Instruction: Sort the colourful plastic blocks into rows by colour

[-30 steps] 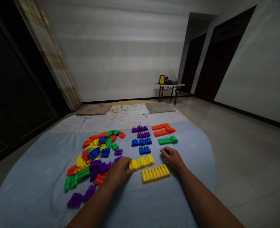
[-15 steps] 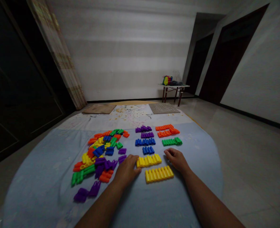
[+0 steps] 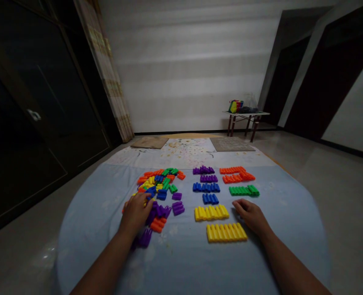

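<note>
My left hand [image 3: 135, 211] lies over the left side of a loose heap of coloured ribbed plastic pieces. Its thumb and index finger are apart, with a bit of a yellow piece [image 3: 145, 201] showing between them; the other fingertips are hidden. Purple pieces [image 3: 159, 211] lie beside its thumb. My right hand [image 3: 251, 214] rests on the cloth, fingers curled together, with nothing visible in them. To its left are two rows of yellow pieces, a farther one [image 3: 211, 213] and a nearer one [image 3: 227, 232].
Beyond the yellow rows lie blue [image 3: 206, 187], purple [image 3: 203, 170], green [image 3: 244, 190] and orange [image 3: 238, 177] rows. Two flat boards, one brown [image 3: 150, 142] and one greyish [image 3: 232, 144], lie at the table's far end. A small side table [image 3: 245, 113] stands behind.
My left hand has left the farther yellow row and moved left onto the heap. My right hand stays by the rows. The whole view has turned left.
</note>
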{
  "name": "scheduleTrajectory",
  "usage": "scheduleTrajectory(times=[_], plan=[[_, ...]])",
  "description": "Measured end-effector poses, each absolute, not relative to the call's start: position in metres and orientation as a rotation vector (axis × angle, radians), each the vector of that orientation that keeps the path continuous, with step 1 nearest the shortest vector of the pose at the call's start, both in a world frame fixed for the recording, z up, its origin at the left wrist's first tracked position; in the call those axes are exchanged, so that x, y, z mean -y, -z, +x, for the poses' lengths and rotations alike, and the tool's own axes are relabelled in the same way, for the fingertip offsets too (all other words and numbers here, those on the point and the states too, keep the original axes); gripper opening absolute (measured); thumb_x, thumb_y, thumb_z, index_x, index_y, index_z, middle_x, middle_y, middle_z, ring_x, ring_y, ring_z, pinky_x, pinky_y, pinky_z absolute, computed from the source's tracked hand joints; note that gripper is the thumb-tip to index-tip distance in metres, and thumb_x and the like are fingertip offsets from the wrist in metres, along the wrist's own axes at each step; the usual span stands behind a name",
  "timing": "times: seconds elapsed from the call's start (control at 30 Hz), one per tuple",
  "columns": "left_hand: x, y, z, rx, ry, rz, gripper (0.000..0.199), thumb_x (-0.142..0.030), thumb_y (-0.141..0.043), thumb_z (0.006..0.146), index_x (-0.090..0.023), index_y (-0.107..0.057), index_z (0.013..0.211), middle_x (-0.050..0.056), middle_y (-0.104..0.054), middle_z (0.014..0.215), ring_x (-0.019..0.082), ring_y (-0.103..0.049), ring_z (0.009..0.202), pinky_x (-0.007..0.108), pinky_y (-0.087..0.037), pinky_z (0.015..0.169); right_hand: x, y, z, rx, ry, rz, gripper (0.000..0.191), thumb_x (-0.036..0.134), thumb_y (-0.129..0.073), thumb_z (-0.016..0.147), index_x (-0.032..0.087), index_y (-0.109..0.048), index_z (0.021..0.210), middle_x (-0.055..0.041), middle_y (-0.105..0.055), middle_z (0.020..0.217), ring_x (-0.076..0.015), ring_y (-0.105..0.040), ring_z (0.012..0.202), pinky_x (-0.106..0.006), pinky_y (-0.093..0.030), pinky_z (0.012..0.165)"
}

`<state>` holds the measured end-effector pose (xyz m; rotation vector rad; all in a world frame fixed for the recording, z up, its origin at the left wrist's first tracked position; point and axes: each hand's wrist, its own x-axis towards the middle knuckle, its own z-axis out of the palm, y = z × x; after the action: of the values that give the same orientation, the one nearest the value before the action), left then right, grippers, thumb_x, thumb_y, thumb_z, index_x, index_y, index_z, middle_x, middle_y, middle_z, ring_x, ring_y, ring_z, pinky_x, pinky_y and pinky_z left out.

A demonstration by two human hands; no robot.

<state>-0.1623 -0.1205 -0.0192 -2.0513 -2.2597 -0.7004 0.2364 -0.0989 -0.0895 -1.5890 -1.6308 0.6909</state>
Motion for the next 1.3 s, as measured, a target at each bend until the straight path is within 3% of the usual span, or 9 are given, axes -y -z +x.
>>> scheduleTrajectory(times=[0.13,0.27,0.33,0.5,0.83,0.93,1.07,1.2,1.3], plan=[[0.109,0.024,-0.198,2.51,0.668,-1.779,0.04,-0.038,-0.047,0.073,-0.018,-0.059,0.105,0.013,-0.06,0.112,0.03,-0.052,0.105,0.043,-0.039,0.087,0.099,0.089,0.236,1.632,-0.683,-1.587,0.042,0.054,-0.045,0.073,0.018,-0.065,0.078,-0.0023,-0.065,0.063,-0.0164,-0.058,0.058,-0.025,-0.043,0.056],[0.102,0.029,-0.217,2.639,0.813,-1.752,0.036,-0.034,-0.055,0.066,-0.017,-0.062,0.097,0.011,-0.067,0.09,0.027,-0.06,0.087,0.038,-0.045,0.076,0.099,0.09,0.236,1.62,-0.671,-1.584,0.042,0.054,-0.045,0.072,0.018,-0.066,0.078,-0.0022,-0.064,0.06,-0.017,-0.057,0.057,-0.026,-0.043,0.055],[0.101,0.03,-0.219,2.653,0.963,-1.743,0.034,-0.031,-0.057,0.064,-0.018,-0.062,0.095,0.008,-0.068,0.085,0.024,-0.062,0.084,0.034,-0.046,0.075,0.099,0.091,0.236,1.622,-0.656,-1.583,0.041,0.053,-0.046,0.073,0.018,-0.066,0.077,-0.0028,-0.065,0.062,-0.0178,-0.058,0.059,-0.026,-0.043,0.056],[0.101,0.021,-0.209,2.551,1.495,-1.71,0.039,-0.029,-0.052,0.07,-0.016,-0.055,0.107,0.008,-0.065,0.096,0.017,-0.062,0.087,0.027,-0.049,0.074,0.099,0.091,0.235,1.637,-0.64,-1.602,0.04,0.053,-0.045,0.074,0.019,-0.065,0.078,-0.0034,-0.067,0.066,-0.0187,-0.059,0.062,-0.027,-0.044,0.059],[0.101,0.022,-0.143,2.436,2.101,-1.882,0.042,-0.029,-0.054,0.07,-0.011,-0.052,0.108,0.01,-0.064,0.097,0.017,-0.063,0.084,0.031,-0.051,0.075,0.1,0.088,0.233,1.64,-0.653,-1.582,0.04,0.053,-0.043,0.076,0.018,-0.063,0.077,-0.002,-0.064,0.065,-0.0167,-0.057,0.058,-0.027,-0.043,0.058],[0.112,0.028,-0.116,2.335,1.948,-2.118,0.04,-0.032,-0.053,0.072,-0.015,-0.053,0.108,0.009,-0.062,0.103,0.018,-0.061,0.092,0.034,-0.048,0.083,0.102,0.085,0.232,1.614,-0.656,-1.568,0.04,0.052,-0.045,0.076,0.017,-0.063,0.077,-0.002,-0.064,0.063,-0.0166,-0.057,0.058,-0.026,-0.043,0.057],[0.129,0.035,-0.087,2.108,1.422,-2.507,0.025,-0.027,-0.047,0.076,-0.02,-0.057,0.099,0.006,-0.06,0.105,0.019,-0.058,0.097,0.038,-0.045,0.088,0.102,0.083,0.232,1.596,-0.657,-1.563,0.038,0.051,-0.046,0.075,0.017,-0.064,0.075,-0.0021,-0.064,0.061,-0.0161,-0.056,0.056,-0.026,-0.043,0.056],[0.137,0.045,-0.078,1.827,1.103,-2.768,0.02,-0.018,-0.045,0.077,-0.022,-0.057,0.091,0.006,-0.056,0.112,0.018,-0.049,0.111,0.037,-0.038,0.098,0.1,0.085,0.233,1.599,-0.647,-1.557,0.037,0.05,-0.045,0.076,0.018,-0.063,0.074,-0.0021,-0.063,0.061,-0.0156,-0.056,0.057,-0.024,-0.042,0.054],[0.141,0.048,-0.078,1.79,0.962,-2.791,0.02,-0.022,-0.046,0.077,-0.022,-0.058,0.093,0.006,-0.052,0.12,0.019,-0.046,0.115,0.036,-0.036,0.099,0.099,0.086,0.233,1.584,-0.648,-1.548,0.036,0.048,-0.045,0.075,0.018,-0.063,0.073,-0.002,-0.063,0.06,-0.0151,-0.056,0.056,-0.024,-0.042,0.053]])
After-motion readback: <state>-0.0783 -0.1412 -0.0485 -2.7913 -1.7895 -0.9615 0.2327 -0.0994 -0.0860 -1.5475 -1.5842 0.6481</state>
